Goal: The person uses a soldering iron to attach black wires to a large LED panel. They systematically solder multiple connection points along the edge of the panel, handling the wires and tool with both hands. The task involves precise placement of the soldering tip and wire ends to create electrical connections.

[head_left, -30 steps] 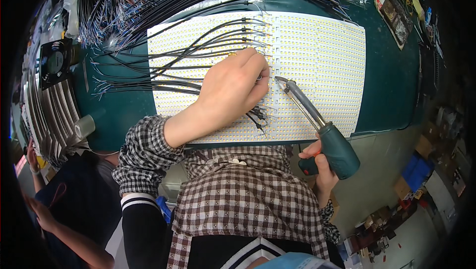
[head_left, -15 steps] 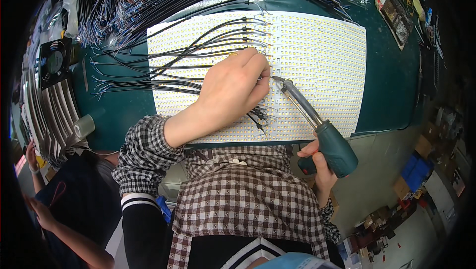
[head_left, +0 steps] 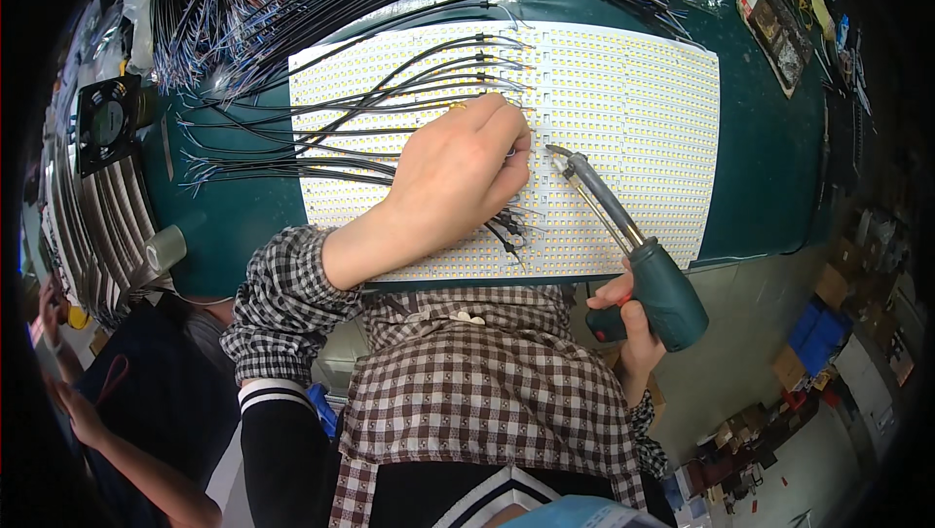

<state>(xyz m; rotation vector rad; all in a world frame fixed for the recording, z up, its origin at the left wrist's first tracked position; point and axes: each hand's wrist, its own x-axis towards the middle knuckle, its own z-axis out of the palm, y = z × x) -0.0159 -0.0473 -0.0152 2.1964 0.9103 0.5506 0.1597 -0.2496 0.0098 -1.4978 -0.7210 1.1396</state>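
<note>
Looking down in the head view, we see the left hand (head_left: 453, 168) curled low over the white dotted panel (head_left: 653, 129), fingertips bent together, probably to steady something small; we cannot tell what they grip, if anything. The panel lies flat under those fingers and spreads to either side of them. Our right hand (head_left: 638, 338) grips the green soldering gun (head_left: 667, 294) by its handle, perhaps so its fingers sit well away from the bent tip (head_left: 552, 149), just right of the left fingertips. Black cables (head_left: 480, 39) trail leftward past the left fingers, seemingly leaving the tip's side free
</note>
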